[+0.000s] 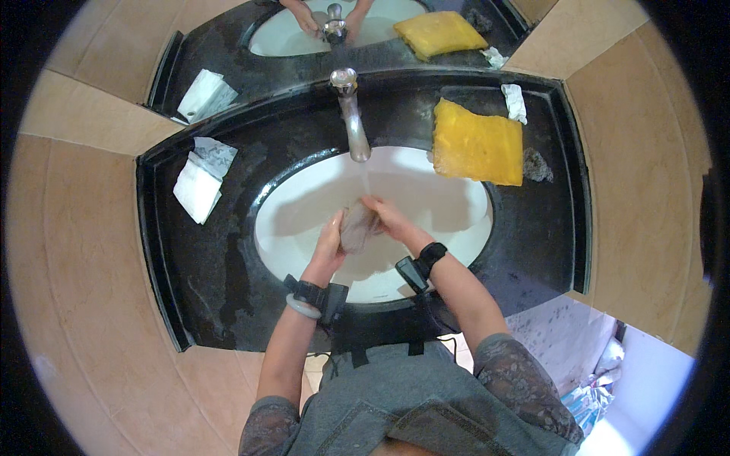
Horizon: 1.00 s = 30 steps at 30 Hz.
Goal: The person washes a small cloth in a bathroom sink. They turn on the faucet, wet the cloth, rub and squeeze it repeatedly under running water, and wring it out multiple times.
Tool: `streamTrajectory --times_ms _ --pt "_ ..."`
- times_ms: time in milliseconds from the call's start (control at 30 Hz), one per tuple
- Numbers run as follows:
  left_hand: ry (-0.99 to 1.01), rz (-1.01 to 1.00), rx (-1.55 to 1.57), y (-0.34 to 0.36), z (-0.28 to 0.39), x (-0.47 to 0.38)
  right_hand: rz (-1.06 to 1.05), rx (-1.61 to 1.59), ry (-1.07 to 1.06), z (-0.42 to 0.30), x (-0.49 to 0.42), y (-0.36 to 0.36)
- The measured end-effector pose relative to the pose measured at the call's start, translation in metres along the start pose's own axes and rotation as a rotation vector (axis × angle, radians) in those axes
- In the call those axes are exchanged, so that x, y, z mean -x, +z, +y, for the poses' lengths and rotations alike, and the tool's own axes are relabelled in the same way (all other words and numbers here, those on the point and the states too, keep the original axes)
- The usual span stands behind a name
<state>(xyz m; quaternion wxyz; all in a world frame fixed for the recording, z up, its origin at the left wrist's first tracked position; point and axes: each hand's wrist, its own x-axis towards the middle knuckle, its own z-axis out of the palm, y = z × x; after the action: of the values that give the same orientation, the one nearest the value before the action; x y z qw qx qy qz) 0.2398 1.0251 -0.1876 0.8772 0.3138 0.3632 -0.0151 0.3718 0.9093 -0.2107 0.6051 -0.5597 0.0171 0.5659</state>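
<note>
Over the white oval sink basin [296, 228], both hands hold a wet greyish-brown cloth [357, 229]. My left hand [331, 242] grips its left edge, and my right hand [390, 218] holds its upper right part. Water runs in a thin stream from the metal faucet [352, 122] just above them. The basin holds cloudy water or a wet sheen; which of these I cannot tell. Black devices are strapped to both wrists, with a pale bangle beside the left one.
A yellow cloth [478, 142] lies on the black countertop [536, 239] at the basin's upper right, beside a dark scouring pad [537, 165] and crumpled white paper [514, 104]. Folded white tissues [199, 185] lie at left. A mirror stands behind the faucet; tiled walls flank the counter.
</note>
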Motion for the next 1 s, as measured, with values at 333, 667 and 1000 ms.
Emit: streamTrajectory --times_ms 333,667,1000 --pt "0.086 0.51 -0.545 -0.031 -0.012 -0.005 0.629 1.221 -0.535 0.024 -0.01 -0.034" --pt "-0.076 0.13 -0.138 -0.008 -0.02 -0.029 0.32 0.482 -0.504 0.02 0.0 0.014" --pt "-0.052 0.132 0.132 0.013 -0.043 -0.036 0.479 0.896 -0.45 0.006 0.002 0.023"
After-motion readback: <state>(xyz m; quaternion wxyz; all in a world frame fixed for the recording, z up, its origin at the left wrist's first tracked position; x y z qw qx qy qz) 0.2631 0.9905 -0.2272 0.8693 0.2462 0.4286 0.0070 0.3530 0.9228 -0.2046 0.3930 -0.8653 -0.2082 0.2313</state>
